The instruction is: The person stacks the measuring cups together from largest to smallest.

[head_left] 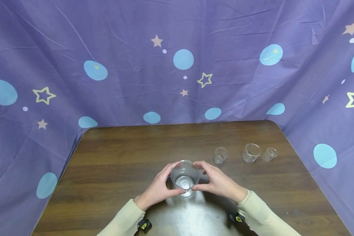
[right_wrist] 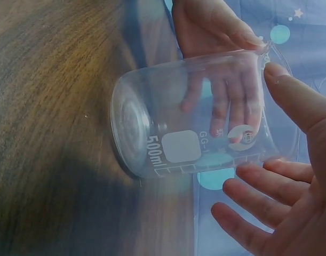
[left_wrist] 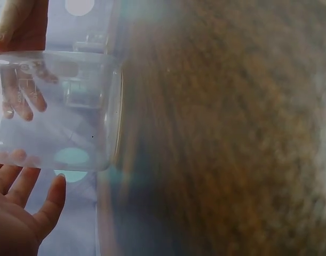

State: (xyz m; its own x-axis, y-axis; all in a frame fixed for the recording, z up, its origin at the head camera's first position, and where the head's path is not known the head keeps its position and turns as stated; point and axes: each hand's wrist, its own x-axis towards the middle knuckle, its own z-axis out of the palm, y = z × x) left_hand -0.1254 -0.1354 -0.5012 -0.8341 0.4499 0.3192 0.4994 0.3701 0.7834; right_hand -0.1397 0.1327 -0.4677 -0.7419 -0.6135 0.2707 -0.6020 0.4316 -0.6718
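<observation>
A large clear glass beaker, marked 500ml in the right wrist view, stands upright near the middle of the wooden table. My left hand grips its left side near the rim, thumb toward the front by the spout. From the other side my right hand holds the upper wall, with thumb at the rim and fingers around the back. Through the glass the left fingers show. Nothing is visible inside the beaker.
To the right at the back stand a small beaker, a medium beaker and another small beaker. A purple curtain with stars and dots hangs along the back and sides of the table.
</observation>
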